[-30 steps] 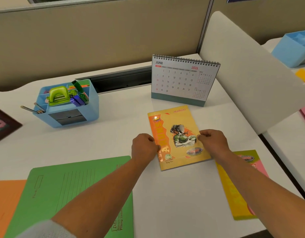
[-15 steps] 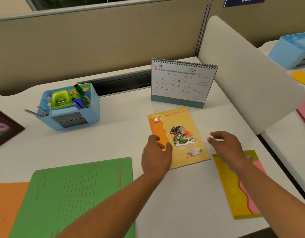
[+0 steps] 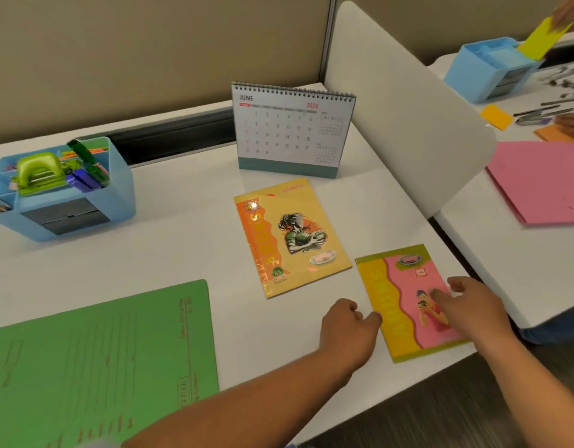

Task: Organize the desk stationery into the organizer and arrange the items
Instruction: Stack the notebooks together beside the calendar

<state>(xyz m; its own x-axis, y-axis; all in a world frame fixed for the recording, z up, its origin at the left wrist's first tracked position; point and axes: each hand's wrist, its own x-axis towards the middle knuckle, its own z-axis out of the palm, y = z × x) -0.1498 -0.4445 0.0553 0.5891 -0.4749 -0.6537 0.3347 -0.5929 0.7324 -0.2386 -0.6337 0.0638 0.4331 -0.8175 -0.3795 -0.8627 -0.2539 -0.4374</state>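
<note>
A: Where's the pink notebook?
B: Under the right hand, fingers spread loosely on its cover (slightly blurred).
A: The left hand?
B: Curled at the notebook's edge; whether it grips, I can't tell.

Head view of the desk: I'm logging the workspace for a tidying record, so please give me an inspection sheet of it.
Surface: white desk, flat, items spread over it.
Job's things: blue organizer at back left, holding a green hole punch and markers; orange notebook flat at centre; yellow-pink notebook flat near the right front edge; green file folder flat at front left.
Clutter: desk calendar upright behind the orange notebook.
Hands: left hand curled at the yellow-pink notebook's left edge, grip unclear; right hand with fingers spread on its cover.
Cables: nothing seen.
Surroundings: white divider on the right; neighbouring desk beyond it with a pink folder and a second blue organizer.
</note>
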